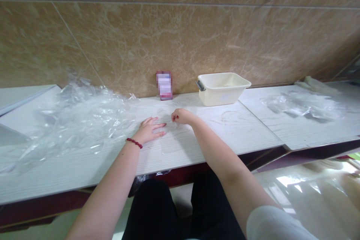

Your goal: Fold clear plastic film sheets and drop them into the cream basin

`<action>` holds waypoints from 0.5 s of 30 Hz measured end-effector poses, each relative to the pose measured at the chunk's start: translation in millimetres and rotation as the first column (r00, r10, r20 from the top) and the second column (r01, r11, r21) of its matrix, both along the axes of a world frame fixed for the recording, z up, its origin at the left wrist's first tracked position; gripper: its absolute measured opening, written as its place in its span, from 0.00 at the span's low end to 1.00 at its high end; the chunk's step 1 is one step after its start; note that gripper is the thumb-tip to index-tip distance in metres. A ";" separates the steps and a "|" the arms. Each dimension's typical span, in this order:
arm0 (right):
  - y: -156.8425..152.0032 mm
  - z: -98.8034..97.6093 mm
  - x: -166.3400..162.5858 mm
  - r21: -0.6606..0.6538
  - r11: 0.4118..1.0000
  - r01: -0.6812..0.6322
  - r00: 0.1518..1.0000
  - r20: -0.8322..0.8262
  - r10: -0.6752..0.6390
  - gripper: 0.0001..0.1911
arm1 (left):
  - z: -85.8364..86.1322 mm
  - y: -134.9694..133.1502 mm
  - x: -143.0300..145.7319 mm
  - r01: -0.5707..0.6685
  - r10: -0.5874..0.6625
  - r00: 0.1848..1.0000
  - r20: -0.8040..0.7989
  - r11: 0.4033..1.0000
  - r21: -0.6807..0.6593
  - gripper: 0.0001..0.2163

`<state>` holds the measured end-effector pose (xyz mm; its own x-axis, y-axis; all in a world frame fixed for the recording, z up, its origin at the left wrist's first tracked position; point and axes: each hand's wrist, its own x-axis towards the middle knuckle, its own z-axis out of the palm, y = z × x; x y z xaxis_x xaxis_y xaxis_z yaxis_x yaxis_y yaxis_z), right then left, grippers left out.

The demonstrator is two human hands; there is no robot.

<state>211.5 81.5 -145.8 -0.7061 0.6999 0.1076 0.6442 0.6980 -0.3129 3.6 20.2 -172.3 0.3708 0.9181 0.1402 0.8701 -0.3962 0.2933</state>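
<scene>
My left hand [150,129], with a red bead bracelet [134,142] at the wrist, lies flat on the pale wood-grain table with its fingers spread. Just right of it, my right hand [181,116] is closed in a pinch low over the tabletop. Whatever its fingertips hold is too small or too clear to make out. A faint outline of clear plastic film [176,142] shows on the table below the hands. To the left spreads a heap of crumpled clear plastic bags [87,116].
A cream plastic bin [219,96] with a grey handle clip stands at the back right. A blurred pink-edged phone or card [165,86] leans on the marbled wall. More clear plastic [309,105] lies far right. The table's front edge [180,165] is near my legs.
</scene>
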 end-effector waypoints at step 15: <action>-7.8 6.2 12.0 -0.161 0.982 0.102 0.990 0.115 -0.084 0.18 | 3.8 -1.9 -2.8 -0.034 0.028 0.996 -0.088 0.997 -0.067 0.28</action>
